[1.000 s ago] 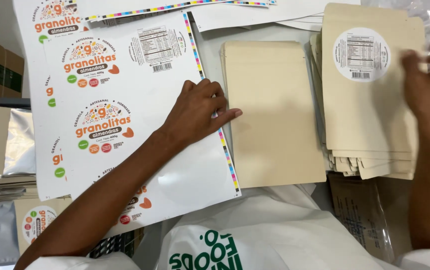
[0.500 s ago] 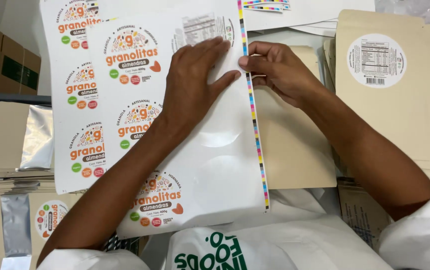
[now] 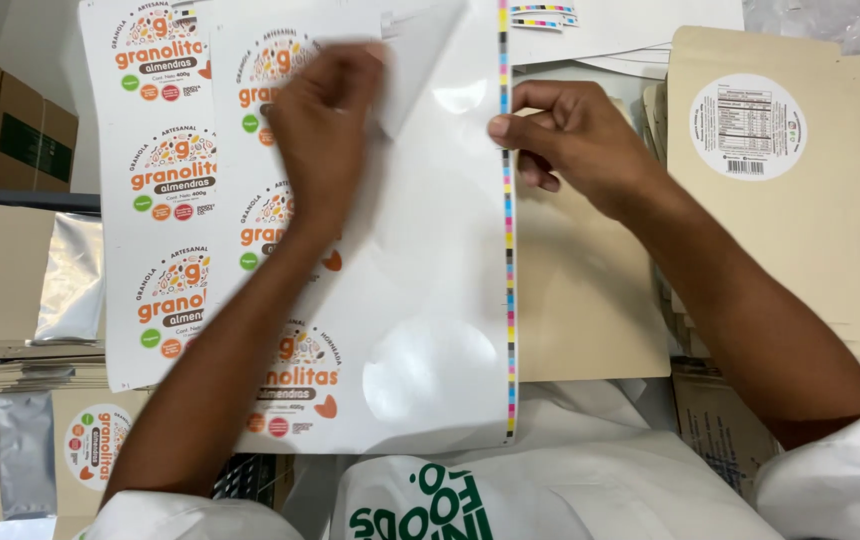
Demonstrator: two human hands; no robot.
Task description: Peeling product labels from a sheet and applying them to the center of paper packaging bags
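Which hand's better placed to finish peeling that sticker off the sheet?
Left, probably. The left hand already pinches the lifted sticker, while the right hand pins the sticker sheet at its colour-bar edge, steadying it.

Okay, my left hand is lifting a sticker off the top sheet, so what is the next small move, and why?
Probably keep peeling. The left hand pinches a round label only partly lifted from the glossy sticker sheet, while the right hand pins the sheet's colour-barred edge. A plain kraft pouch lies just right of it.

left forearm hides sheet labels (image 3: 290, 380) | pouch stack (image 3: 10, 300) cut off left
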